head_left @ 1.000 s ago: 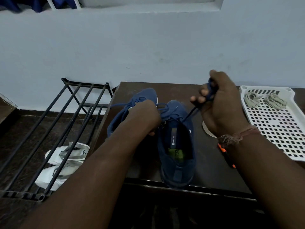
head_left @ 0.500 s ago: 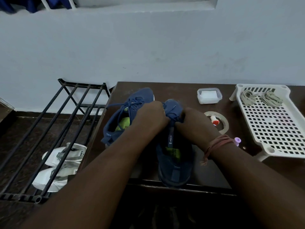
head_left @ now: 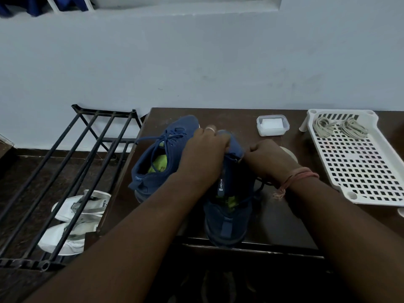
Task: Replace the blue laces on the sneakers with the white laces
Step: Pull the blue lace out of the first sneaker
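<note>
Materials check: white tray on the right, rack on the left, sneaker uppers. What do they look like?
Tray: likely moulded plastic, white, slightly glossy; grid of square holes, rounded rim.
Rack: probably painted metal, dark, matte; thin straight bars with crossed bracing.
Sneakers: blue knit or mesh fabric, by the fine woven texture; soles mostly hidden.

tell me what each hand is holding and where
Left hand grips the near sneaker at its toe end. Right hand is curled at the sneaker's eyelets; what it pinches cannot be told.
</note>
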The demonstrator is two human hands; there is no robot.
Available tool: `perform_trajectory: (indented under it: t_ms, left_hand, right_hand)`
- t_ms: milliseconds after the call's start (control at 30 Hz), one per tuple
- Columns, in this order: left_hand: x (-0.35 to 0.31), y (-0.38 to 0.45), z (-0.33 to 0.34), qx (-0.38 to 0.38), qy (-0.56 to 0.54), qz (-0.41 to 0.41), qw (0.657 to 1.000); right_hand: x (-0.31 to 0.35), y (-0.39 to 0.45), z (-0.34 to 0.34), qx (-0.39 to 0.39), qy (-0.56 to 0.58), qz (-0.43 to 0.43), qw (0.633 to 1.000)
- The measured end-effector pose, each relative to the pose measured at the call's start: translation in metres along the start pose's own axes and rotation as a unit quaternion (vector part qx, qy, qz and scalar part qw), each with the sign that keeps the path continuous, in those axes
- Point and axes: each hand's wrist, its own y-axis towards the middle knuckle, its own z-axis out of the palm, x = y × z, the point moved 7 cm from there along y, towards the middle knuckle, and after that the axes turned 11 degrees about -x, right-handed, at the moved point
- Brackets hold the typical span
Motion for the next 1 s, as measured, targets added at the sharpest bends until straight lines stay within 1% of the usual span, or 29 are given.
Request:
perform_trajectory:
  t_ms: [67, 133, 233, 300, 400, 434, 467, 534, 634, 667, 734, 767, 834, 901, 934, 967, 1001]
  left_hand:
    - [-0.009, 0.000, 0.007, 0.002, 0.022, 0.035, 0.999]
    - [-0.009, 0.000, 0.013, 0.004, 0.053, 0.043, 0.998]
    - [-0.009, 0.001, 0.015, -0.020, 0.087, 0.049, 0.995]
    - [-0.003, 0.005, 0.005, -0.065, 0.092, 0.004, 0.994]
    - [0.021, 0.012, -0.021, -0.162, 0.087, -0.075, 0.980]
    - [0.031, 0.014, -0.025, -0.165, 0.095, -0.098, 0.977]
    - [0.041, 0.015, -0.024, -0.150, 0.103, -0.118, 0.976]
    - [0.043, 0.016, -0.014, -0.095, 0.099, -0.110, 0.984]
    - [0.011, 0.012, -0.006, -0.045, 0.045, -0.027, 0.998]
    - [-0.002, 0.009, -0.005, -0.025, 0.045, 0.003, 0.999]
    - [-0.013, 0.004, 0.001, 0.016, 0.086, 0.039, 0.995]
    - [-0.013, 0.001, 0.003, 0.026, 0.114, 0.043, 0.992]
    - [-0.008, -0.002, 0.007, 0.032, 0.151, 0.030, 0.988]
    - [-0.005, 0.001, 0.004, 0.017, 0.146, 0.010, 0.989]
    - [-0.003, 0.005, -0.001, -0.006, 0.126, -0.015, 0.992]
    - [0.001, 0.010, -0.011, -0.036, 0.085, -0.058, 0.994]
    - [0.005, 0.015, -0.023, -0.065, 0.021, -0.112, 0.991]
  right_hand:
    - [0.002, 0.000, 0.001, 0.018, 0.004, -0.003, 1.000]
    - [0.003, 0.001, 0.002, 0.023, 0.000, -0.008, 1.000]
    - [0.003, 0.003, 0.003, 0.030, -0.005, -0.006, 1.000]
    - [0.002, 0.004, 0.004, 0.039, -0.007, -0.002, 0.999]
    - [0.001, 0.002, 0.002, 0.037, -0.011, 0.008, 0.999]
    - [0.001, 0.000, 0.001, 0.033, -0.026, 0.004, 0.999]
    - [0.001, -0.002, 0.000, 0.027, -0.042, 0.000, 0.999]
    - [0.002, -0.003, -0.001, 0.021, -0.054, -0.007, 0.998]
    - [0.006, -0.003, 0.002, 0.033, -0.050, -0.013, 0.998]
    - [0.006, -0.003, 0.003, 0.040, -0.047, -0.012, 0.998]
    - [0.005, -0.003, 0.004, 0.049, -0.041, -0.010, 0.998]
    - [0.005, -0.003, 0.004, 0.050, -0.039, -0.011, 0.998]
    - [0.005, -0.002, 0.004, 0.049, -0.036, -0.010, 0.998]
    - [0.004, -0.001, 0.004, 0.056, -0.035, -0.005, 0.998]
    - [0.003, -0.001, 0.006, 0.063, -0.031, 0.003, 0.998]
    - [0.002, -0.001, 0.007, 0.070, -0.025, 0.013, 0.997]
    - [0.001, 0.000, 0.008, 0.075, -0.019, 0.021, 0.997]
